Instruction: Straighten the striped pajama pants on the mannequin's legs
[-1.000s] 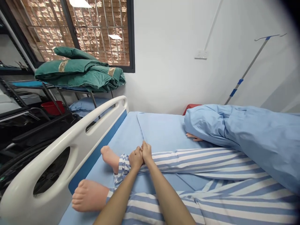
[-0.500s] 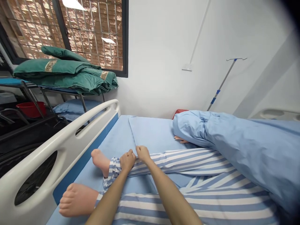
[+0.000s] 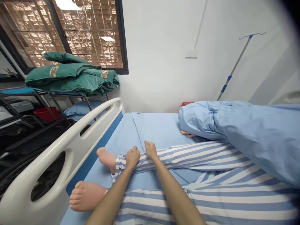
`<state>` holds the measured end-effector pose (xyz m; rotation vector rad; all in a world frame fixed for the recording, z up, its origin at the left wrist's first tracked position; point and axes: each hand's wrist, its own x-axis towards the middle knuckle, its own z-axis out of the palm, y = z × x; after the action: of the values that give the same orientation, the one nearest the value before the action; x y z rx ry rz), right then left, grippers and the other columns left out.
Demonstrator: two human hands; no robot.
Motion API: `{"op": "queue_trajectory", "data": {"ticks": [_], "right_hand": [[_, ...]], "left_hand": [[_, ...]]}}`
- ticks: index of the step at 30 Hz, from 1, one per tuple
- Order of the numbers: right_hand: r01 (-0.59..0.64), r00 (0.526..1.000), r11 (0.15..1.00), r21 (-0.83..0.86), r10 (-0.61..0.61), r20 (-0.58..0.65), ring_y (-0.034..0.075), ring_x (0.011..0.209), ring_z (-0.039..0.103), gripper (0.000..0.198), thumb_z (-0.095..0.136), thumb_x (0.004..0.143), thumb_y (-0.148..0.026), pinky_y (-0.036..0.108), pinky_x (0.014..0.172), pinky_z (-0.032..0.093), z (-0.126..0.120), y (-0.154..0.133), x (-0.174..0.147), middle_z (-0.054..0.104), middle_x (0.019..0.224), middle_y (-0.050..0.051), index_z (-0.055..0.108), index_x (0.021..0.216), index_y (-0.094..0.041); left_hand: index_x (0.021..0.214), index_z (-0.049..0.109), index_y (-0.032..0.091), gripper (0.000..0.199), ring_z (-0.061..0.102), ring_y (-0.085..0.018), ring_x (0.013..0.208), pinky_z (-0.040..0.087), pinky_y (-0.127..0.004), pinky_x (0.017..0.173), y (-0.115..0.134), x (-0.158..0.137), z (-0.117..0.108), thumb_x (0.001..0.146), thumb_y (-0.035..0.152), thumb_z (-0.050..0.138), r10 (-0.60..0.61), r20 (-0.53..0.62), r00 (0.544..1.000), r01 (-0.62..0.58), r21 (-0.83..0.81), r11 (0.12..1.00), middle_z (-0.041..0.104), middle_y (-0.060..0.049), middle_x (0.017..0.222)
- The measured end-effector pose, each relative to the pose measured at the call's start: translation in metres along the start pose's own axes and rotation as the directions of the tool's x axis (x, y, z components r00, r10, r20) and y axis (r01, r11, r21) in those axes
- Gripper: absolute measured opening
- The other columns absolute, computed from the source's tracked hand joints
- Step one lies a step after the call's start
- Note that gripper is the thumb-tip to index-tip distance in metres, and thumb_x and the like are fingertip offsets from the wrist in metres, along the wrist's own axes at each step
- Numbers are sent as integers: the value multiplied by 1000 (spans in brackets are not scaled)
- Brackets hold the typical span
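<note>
My left hand is closed on the striped trouser leg at the shin of the farther leg, just above the gathered cuff. Closed too, my right hand grips the same trouser leg a little nearer the knee, with a small gap between the two fists. The fingertips of both are hidden on the far side. The leg's bare foot sticks out left of the cuff. Below my forearms lies the nearer leg with its smooth, doll-like foot. Both legs rest on the light blue sheet.
A white bed end board rises at the left. A light blue quilt is folded back at the right, with a hand under its edge. A drip pole stands by the wall. Green bedding lies on a rack.
The view has shifted slightly, so the bed and legs sit farther right. The gap between my two hands has widened a little; both stay closed on the trouser leg.
</note>
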<state>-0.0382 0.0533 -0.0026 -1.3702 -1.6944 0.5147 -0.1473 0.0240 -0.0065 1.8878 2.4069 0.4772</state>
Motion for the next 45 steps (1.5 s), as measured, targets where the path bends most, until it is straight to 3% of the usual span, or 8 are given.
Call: {"op": "queue_trajectory", "data": {"ticks": [8,12,16,21,25,32,45], "right_hand": [[-12,1000,999,33,12,-6,8,44,30,46,22,81,-37,22,45,19,-4,-1,5,33,43,-3,39,44,-16],[-26,999,997,76,27,-18,8,44,31,45,23,81,-37,22,45,19,-5,0,4,33,42,-3,38,44,-17],[-61,997,980,189,70,-45,8,44,30,43,26,79,-37,21,44,21,-6,2,6,31,42,-4,36,42,-17],[-90,992,961,261,110,-62,8,43,30,40,25,76,-34,20,43,21,-7,5,8,27,42,-4,36,42,-17],[-87,990,957,276,115,-86,8,45,31,39,23,77,-32,19,44,23,-7,8,7,31,42,-4,36,43,-17],[-80,988,963,257,110,-105,8,46,34,37,26,77,-32,19,45,25,-6,7,5,38,44,-3,40,46,-16],[-34,997,987,159,45,-67,8,47,35,40,25,78,-32,19,46,26,-9,4,2,41,45,-3,44,47,-16]], "left_hand": [[77,54,23,28,52,-16,73,30,-25,58,0,-1,2,77,25,27,2,-22,1000,-3,-50,999,60,-4,75],[72,56,21,26,51,-16,71,29,-24,59,5,2,-8,75,25,30,-15,-8,1000,14,-112,994,60,-4,75],[65,56,19,29,49,-14,66,29,-24,56,28,23,-32,74,23,28,-96,-98,991,71,-234,970,59,-4,70],[70,56,18,35,47,-10,62,30,-21,53,67,50,-49,77,23,22,-100,-143,985,56,-286,957,58,-2,67],[72,56,18,36,48,-11,63,30,-21,54,77,39,-32,77,22,21,-113,-137,984,66,-310,949,58,-2,68],[69,56,19,31,52,-15,70,31,-23,57,62,6,11,78,26,27,-91,-33,995,77,-305,949,61,-6,75],[74,56,21,32,52,-15,73,31,-24,60,57,7,14,80,27,25,-65,-44,997,50,-281,958,61,-5,77]]}}
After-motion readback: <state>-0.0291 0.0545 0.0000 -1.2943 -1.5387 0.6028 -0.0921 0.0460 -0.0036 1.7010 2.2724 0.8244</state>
